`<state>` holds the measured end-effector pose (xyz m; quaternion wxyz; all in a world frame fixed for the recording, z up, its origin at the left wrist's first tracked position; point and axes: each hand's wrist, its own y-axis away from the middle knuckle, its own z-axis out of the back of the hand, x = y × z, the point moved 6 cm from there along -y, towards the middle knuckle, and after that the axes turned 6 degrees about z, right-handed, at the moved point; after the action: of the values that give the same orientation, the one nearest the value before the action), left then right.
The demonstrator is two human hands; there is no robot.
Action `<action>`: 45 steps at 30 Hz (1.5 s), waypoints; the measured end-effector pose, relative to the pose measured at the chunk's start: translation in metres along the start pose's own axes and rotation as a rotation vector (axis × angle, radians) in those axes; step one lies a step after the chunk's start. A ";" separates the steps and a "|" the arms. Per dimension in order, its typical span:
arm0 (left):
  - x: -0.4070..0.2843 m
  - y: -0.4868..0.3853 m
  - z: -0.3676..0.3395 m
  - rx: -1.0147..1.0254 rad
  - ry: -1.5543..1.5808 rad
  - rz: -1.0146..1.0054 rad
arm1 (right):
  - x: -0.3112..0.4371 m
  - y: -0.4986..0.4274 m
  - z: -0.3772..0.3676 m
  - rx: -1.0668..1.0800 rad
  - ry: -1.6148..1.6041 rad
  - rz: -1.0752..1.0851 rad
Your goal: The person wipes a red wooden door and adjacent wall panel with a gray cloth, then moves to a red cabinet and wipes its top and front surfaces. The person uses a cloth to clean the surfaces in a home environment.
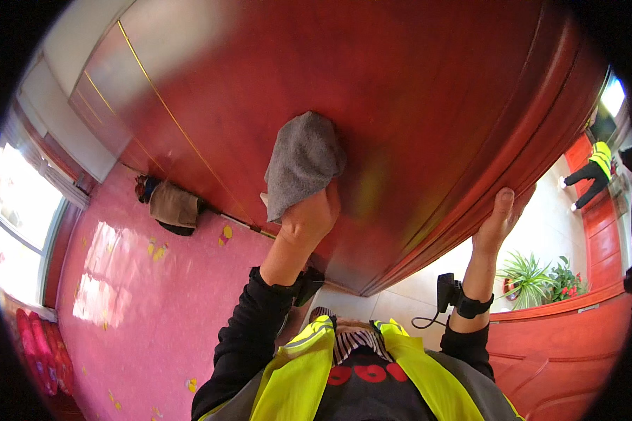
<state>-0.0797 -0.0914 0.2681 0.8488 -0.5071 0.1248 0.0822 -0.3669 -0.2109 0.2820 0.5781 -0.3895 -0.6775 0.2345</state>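
A grey cloth (pixel 306 158) is bunched in my left hand (pixel 312 213) and lies against the glossy red wooden panel (pixel 400 105). It hides most of my fingers, and a small pale corner shows at its lower left. My right hand (pixel 497 218) holds the moulded edge of the same panel, thumb pointing up; its other fingers are partly hidden. Thin gold lines (pixel 155 92) run along the panel's left part.
On the pink patterned floor (pixel 174 294) a brown cloth drapes over a dark object (pixel 174 208). To the right are potted plants (pixel 532 279), a red door (pixel 553 358) and another person (pixel 595 171) in a yellow vest. A bright window (pixel 23 221) stands left.
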 end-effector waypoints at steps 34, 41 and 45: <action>-0.053 -0.197 0.085 -0.308 0.064 -0.461 | -0.040 0.009 0.027 -0.102 -0.152 -0.125; 0.096 -0.254 0.120 -0.297 0.109 -0.096 | -0.046 0.015 0.030 -0.170 -0.189 -0.227; 0.191 -0.272 0.135 -0.334 0.160 0.100 | -0.044 0.015 0.037 -0.232 -0.153 -0.230</action>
<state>0.1927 -0.0985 0.5014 0.7351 -0.6390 0.2016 0.1035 -0.3977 -0.2320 0.2360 0.4989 -0.3546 -0.7822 0.1163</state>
